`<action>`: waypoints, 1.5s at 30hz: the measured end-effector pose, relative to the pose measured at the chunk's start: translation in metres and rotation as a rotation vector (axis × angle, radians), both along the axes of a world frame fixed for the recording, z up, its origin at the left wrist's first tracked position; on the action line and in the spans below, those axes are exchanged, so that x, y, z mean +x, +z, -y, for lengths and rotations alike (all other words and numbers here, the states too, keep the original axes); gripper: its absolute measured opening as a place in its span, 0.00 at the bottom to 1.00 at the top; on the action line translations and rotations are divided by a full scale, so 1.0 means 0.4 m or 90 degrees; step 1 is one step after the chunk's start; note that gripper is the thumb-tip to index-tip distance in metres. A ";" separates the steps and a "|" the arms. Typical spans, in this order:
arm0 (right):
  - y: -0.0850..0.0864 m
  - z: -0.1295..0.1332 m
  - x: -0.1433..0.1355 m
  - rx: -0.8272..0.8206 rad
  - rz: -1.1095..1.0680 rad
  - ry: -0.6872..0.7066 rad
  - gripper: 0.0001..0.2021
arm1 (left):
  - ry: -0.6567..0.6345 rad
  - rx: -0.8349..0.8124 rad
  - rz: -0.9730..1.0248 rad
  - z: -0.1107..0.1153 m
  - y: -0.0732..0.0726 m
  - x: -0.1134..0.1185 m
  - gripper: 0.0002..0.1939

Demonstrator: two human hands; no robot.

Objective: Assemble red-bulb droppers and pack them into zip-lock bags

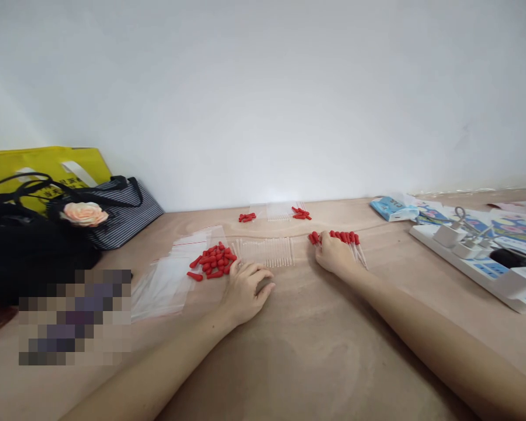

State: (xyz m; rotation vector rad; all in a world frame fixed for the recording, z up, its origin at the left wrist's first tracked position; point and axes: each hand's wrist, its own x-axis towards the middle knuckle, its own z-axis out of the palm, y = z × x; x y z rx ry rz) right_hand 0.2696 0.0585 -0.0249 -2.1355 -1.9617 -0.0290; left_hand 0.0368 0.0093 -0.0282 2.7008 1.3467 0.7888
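Note:
My left hand [248, 289] rests on the table with its fingers apart and slightly curled, holding nothing. Beside its fingertips lies a heap of red rubber bulbs [214, 260]. Just beyond the fingers is a row of thin clear tubes [269, 251], laid side by side. Over to the right, my right hand [333, 254] is closed at a row of droppers [348, 237], clear tubes with red bulbs on their far ends. Its fingertips pinch a dropper at the red bulb, and the hand hides part of the row.
Clear zip bags [162, 286] lie left of the heap. Near the wall are a small bag [279, 211] and two little groups of red bulbs [301, 213]. A blue tissue pack [392, 209] and white power strip [477, 269] sit right; a striped bag [131, 213] stands left.

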 end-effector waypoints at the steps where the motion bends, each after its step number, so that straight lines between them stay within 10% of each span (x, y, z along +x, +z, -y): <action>1: 0.002 0.000 -0.001 -0.004 0.004 -0.004 0.11 | -0.001 -0.001 0.000 0.000 0.000 0.000 0.04; 10: 0.040 -0.025 -0.091 -0.063 -0.027 0.030 0.13 | 0.031 0.038 -0.007 -0.012 -0.002 -0.006 0.04; 18: 0.027 -0.076 -0.132 -0.136 -0.089 0.021 0.15 | 0.250 0.025 -0.082 -0.124 0.093 -0.151 0.09; 33: 0.037 -0.031 -0.113 -0.088 -0.120 0.077 0.13 | 0.084 0.059 -0.006 -0.142 0.067 -0.152 0.07; 38: 0.004 0.035 -0.076 0.077 -0.051 0.273 0.10 | -0.009 -0.031 0.124 -0.084 0.077 -0.089 0.06; 45: -0.048 0.088 -0.028 0.266 0.011 0.611 0.12 | -0.225 -0.124 -0.063 0.015 0.079 -0.032 0.07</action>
